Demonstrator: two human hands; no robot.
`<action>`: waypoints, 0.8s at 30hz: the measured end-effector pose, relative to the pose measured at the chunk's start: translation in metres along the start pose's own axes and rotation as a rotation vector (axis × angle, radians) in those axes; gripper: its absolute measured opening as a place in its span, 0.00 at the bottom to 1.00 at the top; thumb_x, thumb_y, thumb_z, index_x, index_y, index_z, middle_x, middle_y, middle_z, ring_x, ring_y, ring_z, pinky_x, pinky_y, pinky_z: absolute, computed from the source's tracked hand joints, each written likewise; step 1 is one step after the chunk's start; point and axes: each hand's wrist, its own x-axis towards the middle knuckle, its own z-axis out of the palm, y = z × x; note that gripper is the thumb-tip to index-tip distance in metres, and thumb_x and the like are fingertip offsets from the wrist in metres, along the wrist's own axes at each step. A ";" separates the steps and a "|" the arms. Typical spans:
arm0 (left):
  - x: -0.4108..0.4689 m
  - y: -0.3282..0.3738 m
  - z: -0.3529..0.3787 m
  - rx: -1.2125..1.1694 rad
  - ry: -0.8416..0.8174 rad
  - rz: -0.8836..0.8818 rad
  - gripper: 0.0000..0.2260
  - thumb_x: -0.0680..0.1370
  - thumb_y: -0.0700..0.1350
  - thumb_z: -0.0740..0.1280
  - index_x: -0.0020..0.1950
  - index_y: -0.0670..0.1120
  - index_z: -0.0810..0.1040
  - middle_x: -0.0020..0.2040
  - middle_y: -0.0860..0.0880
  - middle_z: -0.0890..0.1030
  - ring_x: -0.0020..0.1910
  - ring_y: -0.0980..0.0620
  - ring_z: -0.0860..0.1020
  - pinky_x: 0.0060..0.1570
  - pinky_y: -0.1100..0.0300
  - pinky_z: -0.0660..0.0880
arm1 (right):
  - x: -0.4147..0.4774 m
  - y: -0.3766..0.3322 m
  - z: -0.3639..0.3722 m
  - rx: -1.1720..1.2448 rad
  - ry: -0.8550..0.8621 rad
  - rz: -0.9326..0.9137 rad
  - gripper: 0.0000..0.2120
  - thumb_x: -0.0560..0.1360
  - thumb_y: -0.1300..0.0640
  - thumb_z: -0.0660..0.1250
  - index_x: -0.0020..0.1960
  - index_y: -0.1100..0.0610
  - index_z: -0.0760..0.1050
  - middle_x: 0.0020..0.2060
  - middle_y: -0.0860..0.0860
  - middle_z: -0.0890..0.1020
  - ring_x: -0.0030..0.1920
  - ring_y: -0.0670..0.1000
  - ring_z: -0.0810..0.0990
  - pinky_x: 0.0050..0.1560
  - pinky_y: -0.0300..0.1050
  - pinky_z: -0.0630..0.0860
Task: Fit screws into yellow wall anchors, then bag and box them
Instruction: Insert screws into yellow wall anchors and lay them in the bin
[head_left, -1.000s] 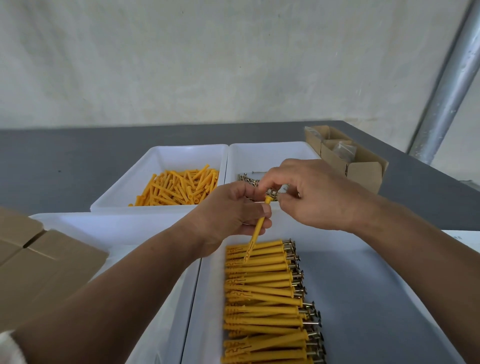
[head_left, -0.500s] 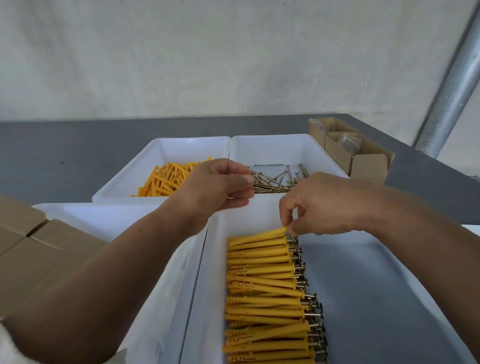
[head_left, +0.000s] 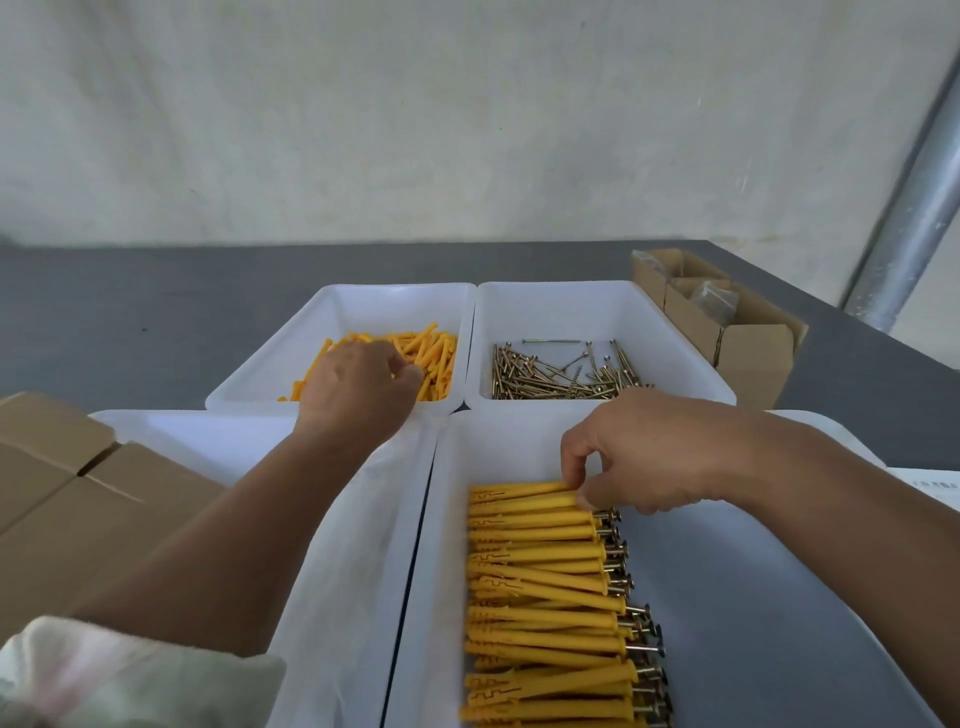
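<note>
At the far end of the row, right hand pinches the top fitted anchor; a careless release could knock neighbours askew. Left hand curls into loose anchors; whether it holds one, I cannot tell.

Left hand rests among loose anchors (far tray); right hand pinches the topmost assembled anchor.

No text, label, brand or number is legible. A white sheet near the right edge of the table carries faint dark marks, which are too small and blurred to read.
</note>
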 end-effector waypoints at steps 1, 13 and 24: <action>0.001 -0.004 0.002 0.067 -0.034 -0.012 0.14 0.79 0.55 0.61 0.44 0.46 0.80 0.42 0.49 0.78 0.46 0.47 0.75 0.41 0.56 0.70 | 0.000 0.000 0.000 -0.003 -0.003 0.002 0.05 0.76 0.46 0.68 0.52 0.42 0.78 0.36 0.48 0.84 0.36 0.47 0.84 0.37 0.40 0.79; 0.016 -0.020 0.012 0.360 -0.361 -0.016 0.30 0.78 0.69 0.44 0.37 0.49 0.73 0.48 0.48 0.78 0.50 0.47 0.73 0.49 0.52 0.66 | -0.003 -0.002 -0.004 0.020 0.014 0.004 0.03 0.77 0.50 0.67 0.46 0.47 0.79 0.33 0.47 0.83 0.34 0.45 0.84 0.32 0.35 0.75; 0.022 -0.022 0.015 0.368 -0.346 0.112 0.16 0.81 0.51 0.48 0.38 0.48 0.67 0.43 0.49 0.74 0.48 0.47 0.72 0.43 0.55 0.65 | -0.016 -0.014 -0.007 0.130 -0.224 0.046 0.02 0.77 0.56 0.68 0.47 0.53 0.79 0.36 0.51 0.84 0.31 0.48 0.81 0.33 0.39 0.80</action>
